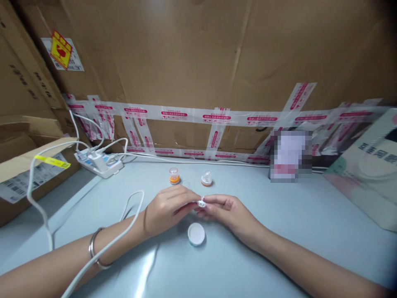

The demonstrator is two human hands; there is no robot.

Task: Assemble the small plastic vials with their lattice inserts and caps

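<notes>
"Pinching it from both sides?"

"Yes. The left hand and right hand are both closed at the fingertips on a small white piece, probably because it's too little for a full grasp."

"What's it made of?"

"Plastic, I'd guess, with openwork in its face and a clear bit jutting up. Fingers hide the rest."

"And that white disc?"

"Flat side up on the counter, just on the near side of the hands, greenish at its edge. Perhaps it's there to be handy without crowding the fingers."

"Those little things past the hands?"

"An orange-based container, its top clear and rounded, stands just beyond the left hand. A white-collared container, brownish at the base, stands beyond the meeting fingertips. They're upright and apart, presumably for easy reach."

"A cable crosses the left forearm!"

"Smooth, white, loosely curved."
</notes>
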